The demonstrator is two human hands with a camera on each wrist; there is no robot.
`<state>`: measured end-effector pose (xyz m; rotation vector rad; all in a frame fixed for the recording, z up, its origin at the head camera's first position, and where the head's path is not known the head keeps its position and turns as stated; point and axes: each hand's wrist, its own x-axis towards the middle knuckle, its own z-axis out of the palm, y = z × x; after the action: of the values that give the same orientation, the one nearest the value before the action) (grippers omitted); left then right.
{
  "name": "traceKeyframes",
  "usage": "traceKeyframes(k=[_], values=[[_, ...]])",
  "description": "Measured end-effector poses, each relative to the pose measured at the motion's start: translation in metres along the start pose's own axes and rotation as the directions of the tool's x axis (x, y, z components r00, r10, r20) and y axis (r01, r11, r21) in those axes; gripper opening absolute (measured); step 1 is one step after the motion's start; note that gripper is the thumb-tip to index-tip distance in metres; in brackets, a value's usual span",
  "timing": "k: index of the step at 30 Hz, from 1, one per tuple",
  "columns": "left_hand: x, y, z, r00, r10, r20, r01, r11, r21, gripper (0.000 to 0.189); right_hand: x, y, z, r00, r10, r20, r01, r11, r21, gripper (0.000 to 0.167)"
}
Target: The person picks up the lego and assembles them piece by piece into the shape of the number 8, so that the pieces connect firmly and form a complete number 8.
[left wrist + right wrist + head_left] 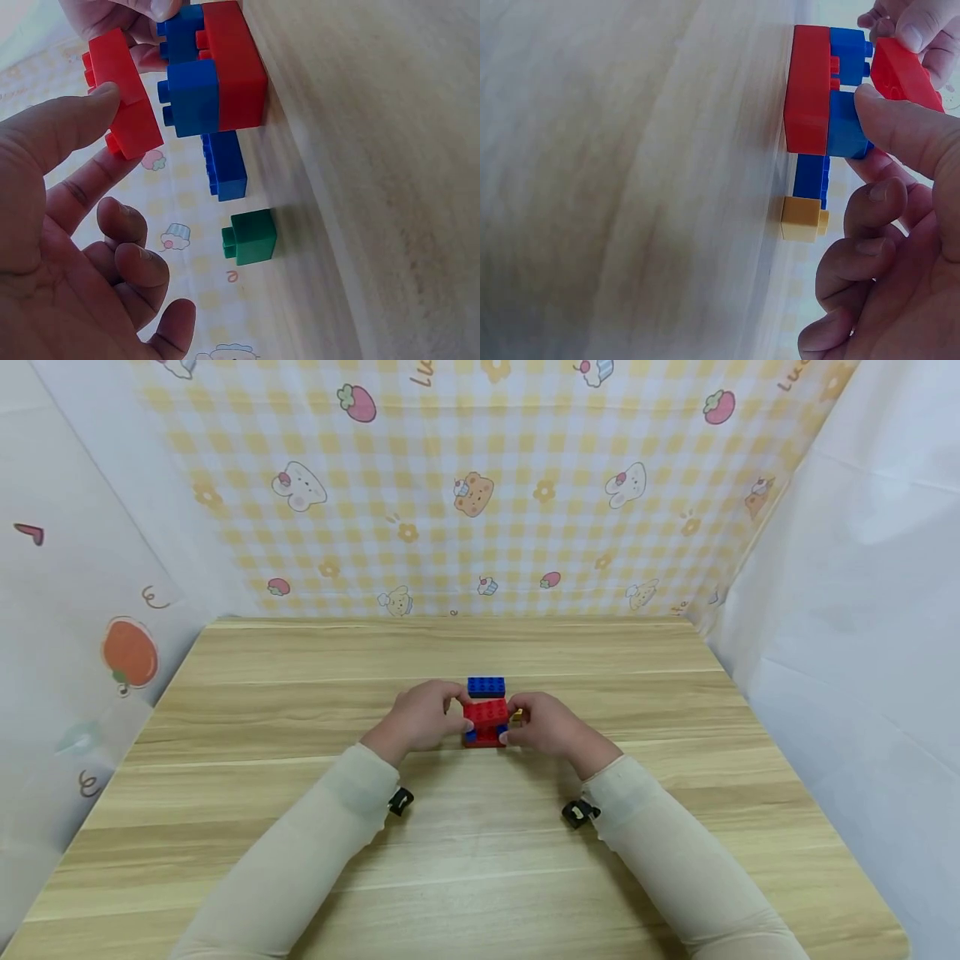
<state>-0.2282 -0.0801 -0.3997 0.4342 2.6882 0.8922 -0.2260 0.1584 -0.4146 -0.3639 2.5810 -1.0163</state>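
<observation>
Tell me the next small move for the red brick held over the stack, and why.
Probably level the upper red brick and press it down onto the two blue bricks. It sits tilted, apart from their studs, pinched between the left hand and right hand, while the blue bricks already sit on the red base brick on the table.

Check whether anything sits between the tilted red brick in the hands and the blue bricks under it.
Nothing visible does. The red brick, pinched by the left hand and right hand, hangs tilted over the blue bricks, open gap between.

"Lu" on checked backdrop [480,485]
</observation>
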Motion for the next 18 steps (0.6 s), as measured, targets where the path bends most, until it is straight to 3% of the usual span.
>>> traceKeyframes(k=[18], values=[[-0.0006, -0.0025, 0.0052, 1.0, -0.003, 0.008, 0.003, 1.0, -0.008, 0.022, 0.0014, 0.0007, -0.0019, 1.0, -0.005, 0.009, 0.005, 1.0, -0.01, 0.021]])
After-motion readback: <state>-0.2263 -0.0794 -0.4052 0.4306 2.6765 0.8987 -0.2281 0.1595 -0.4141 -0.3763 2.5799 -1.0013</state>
